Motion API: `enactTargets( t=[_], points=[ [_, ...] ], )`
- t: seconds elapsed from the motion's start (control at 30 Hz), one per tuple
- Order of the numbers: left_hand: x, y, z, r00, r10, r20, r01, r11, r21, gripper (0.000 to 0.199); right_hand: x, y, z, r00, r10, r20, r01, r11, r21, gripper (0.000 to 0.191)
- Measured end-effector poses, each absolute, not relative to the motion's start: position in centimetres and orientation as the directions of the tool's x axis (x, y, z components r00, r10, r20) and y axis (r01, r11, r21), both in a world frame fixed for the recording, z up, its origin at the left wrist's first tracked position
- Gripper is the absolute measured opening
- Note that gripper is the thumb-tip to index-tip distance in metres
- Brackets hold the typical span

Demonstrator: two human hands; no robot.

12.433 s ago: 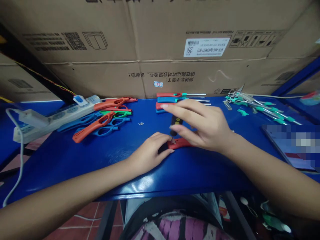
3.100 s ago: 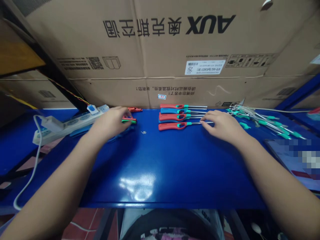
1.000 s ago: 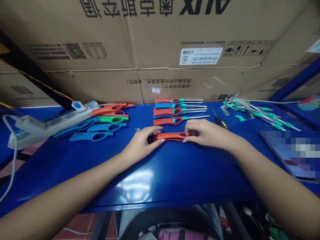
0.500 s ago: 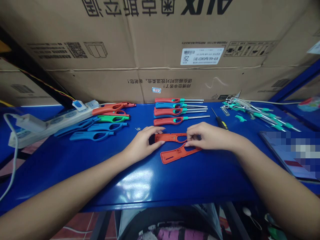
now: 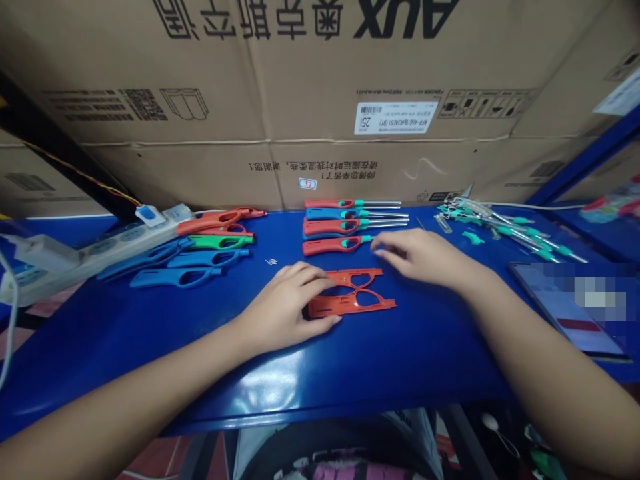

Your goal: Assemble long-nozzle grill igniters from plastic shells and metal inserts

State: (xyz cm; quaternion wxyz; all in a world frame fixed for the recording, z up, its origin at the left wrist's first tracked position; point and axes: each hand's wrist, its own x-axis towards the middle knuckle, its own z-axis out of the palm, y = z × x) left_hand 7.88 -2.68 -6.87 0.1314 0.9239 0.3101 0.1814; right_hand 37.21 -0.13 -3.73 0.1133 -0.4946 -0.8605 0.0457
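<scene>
Blue painted tabletop [image 5: 375, 360]; reference is the near half, an orange-red plastic lighter-handle shell [image 5: 345, 305] lying inner face up. Left hand [image 5: 287, 307] at its left end, loosely spread: thumb along its near edge, fingertips on the far half, a matching orange-red plastic shell [image 5: 343, 275] just beyond it. Not closed round either. Right of the near half, well apart: flat tablet with lit screen [image 5: 555, 313]. Right hand [image 5: 415, 257] is beyond its right end, half curled, thumb and index a little apart by the front of the nearest assembled lighter, red plastic handle with teal trigger [image 5: 325, 247]; can't tell if it has hold of the tube, palm side hidden. Left of and beyond the near half: a few tiny pale screws [image 5: 271, 262], then loose blue, green and orange-red plastic handles [image 5: 170, 277]. Straight beyond it: the other red and blue assembled lighters [image 5: 320, 213], in a row. Beyond, to its right: heap of metal tubes with teal plastic ends [image 5: 517, 230]. Farthest left of it: white power strip [image 5: 105, 250]. Behind everything: brown printed cardboard [image 5: 225, 173].
</scene>
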Motion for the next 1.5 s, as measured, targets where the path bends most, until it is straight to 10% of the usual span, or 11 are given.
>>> enactTargets(
  t=[0.23,0.4,0.7,0.93,1.03,1.17,1.5],
  points=[
    [7.5,-2.6,-6.9,0.770,0.596,0.227,0.558,-0.802,0.215,0.036,44.5,2.6,-3.6,-0.111,0.889,0.444,0.988,0.145,-0.044,0.038],
    [7.3,-2.4,-7.1,0.784,0.578,0.226,0.546,-0.816,0.189,0.025,51.5,4.0,-5.1,0.422,0.852,0.311,0.906,-0.384,-0.178,0.025],
    [7.2,-2.4,-7.2,0.755,0.630,0.181,0.575,-0.769,0.280,0.023,52.8,4.0,-7.7,0.693,0.636,0.340,0.720,-0.636,-0.277,0.026],
    [7.1,-2.2,-6.6,0.743,0.653,0.150,0.582,-0.740,0.337,0.022,49.9,3.4,-4.8,0.527,0.677,0.513,0.849,-0.449,-0.280,0.023],
    [7.0,-2.2,-6.4,0.739,0.662,0.126,0.590,-0.726,0.353,0.019,46.9,3.1,-3.4,0.294,0.698,0.653,0.934,-0.066,-0.350,0.014],
    [6.7,-2.5,-6.2,0.728,0.677,0.105,0.620,-0.716,0.320,0.020,40.9,1.9,-3.8,0.081,0.750,0.656,0.776,0.366,-0.514,0.010],
    [6.0,-2.4,-6.6,0.696,0.707,0.127,0.617,-0.679,0.398,0.023,33.7,-2.0,-6.4,-0.303,0.744,0.595,0.570,0.642,-0.513,0.024]
  ],
)
